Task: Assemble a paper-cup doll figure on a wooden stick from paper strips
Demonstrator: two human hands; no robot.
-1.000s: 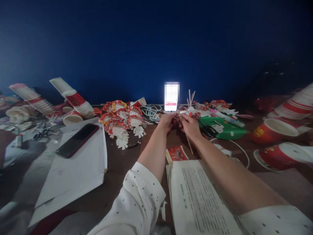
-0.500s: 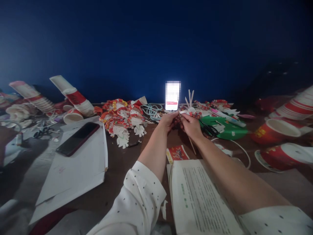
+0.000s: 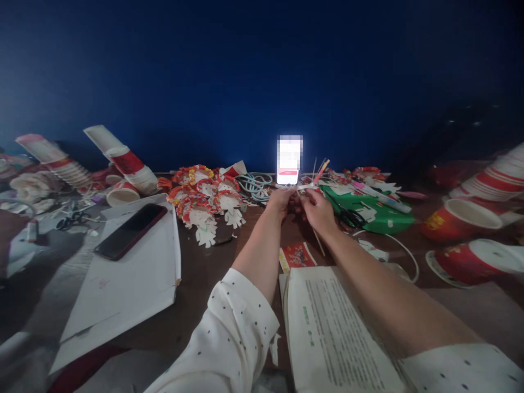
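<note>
My left hand (image 3: 282, 202) and my right hand (image 3: 318, 212) meet in front of a lit phone (image 3: 287, 176) standing upright. Both are closed, fingertips pinching a small white paper piece (image 3: 306, 186) between them. Narrow reddish and pale strips (image 3: 321, 171) rise just beyond the right fingers; whether they join the paper I cannot tell. A thin wooden stick (image 3: 320, 244) slants down from under my right hand, its upper end hidden. The left fingertips are mostly hidden behind that hand. Below lies a red printed card (image 3: 297, 255), touching the top of an open booklet (image 3: 327, 322).
To the left, red-and-white paper cutouts (image 3: 204, 199) are heaped beside a dark phone (image 3: 131, 232) on a white board (image 3: 135, 289). Black-handled scissors (image 3: 352, 218) and a marker (image 3: 385, 199) lie on green paper (image 3: 379, 221). Paper cups (image 3: 470, 218) crowd the right side.
The strips by my right hand have turned and dropped lower, now showing red and yellowish colour. The white piece between my fingertips shows more. My right hand has shifted slightly left.
</note>
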